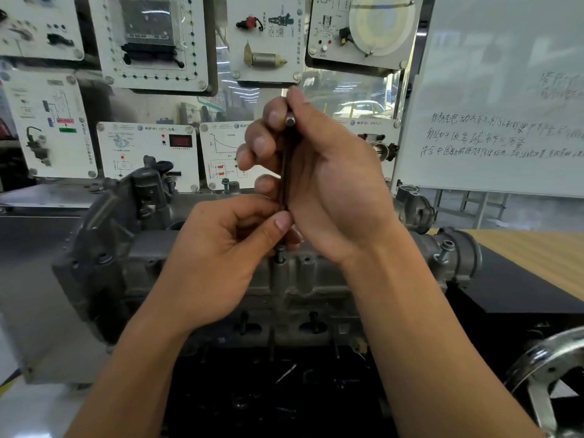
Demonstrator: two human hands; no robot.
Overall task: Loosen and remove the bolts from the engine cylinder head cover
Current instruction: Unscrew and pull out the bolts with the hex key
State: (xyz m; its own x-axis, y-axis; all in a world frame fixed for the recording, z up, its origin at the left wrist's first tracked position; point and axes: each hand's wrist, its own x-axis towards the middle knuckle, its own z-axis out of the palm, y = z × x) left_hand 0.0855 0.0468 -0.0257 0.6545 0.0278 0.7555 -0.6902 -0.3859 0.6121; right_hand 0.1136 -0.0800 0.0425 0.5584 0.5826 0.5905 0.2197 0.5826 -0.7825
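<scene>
Two hands gripping one dark driver shaft (287, 165): right hand (319, 172) wrapping its upper length, left hand (227, 245) pinching the lower end. Sitting directly under the left fingertips, a raised bolt (280, 255), standing upright in the cylinder head cover (202, 263).

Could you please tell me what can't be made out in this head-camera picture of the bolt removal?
- Head view: where the tool meets the bolt is hidden by the left hand.
- Most of the tool's shaft is covered by the right hand.
- The top of the cylinder head cover is hidden behind both hands.
- The whiteboard writing is too blurred to read.
- The metal wheel is cut off by the right and bottom edges.
</scene>
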